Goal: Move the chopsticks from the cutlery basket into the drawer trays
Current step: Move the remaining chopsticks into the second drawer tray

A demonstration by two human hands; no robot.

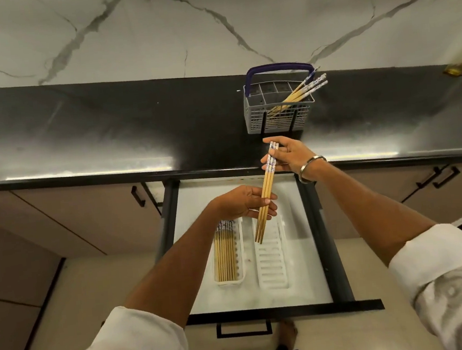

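Note:
A small bundle of wooden chopsticks (267,184) with patterned white tops hangs over the open drawer (312,223). My right hand (288,156) grips its patterned top end and my left hand (245,203) pinches its lower half, the tips pointing down over the right white tray (272,264), which is bare. The left white tray (239,258) holds several chopsticks lying side by side. On the black counter the grey cutlery basket (255,116) with a purple handle holds several more chopsticks (305,90) leaning to its right.
The black countertop (107,130) runs across the view under a marble wall. Brown cabinet fronts with black handles (138,196) flank the drawer. Small gold objects (456,70) lie at the far right of the counter. My feet show below the drawer front.

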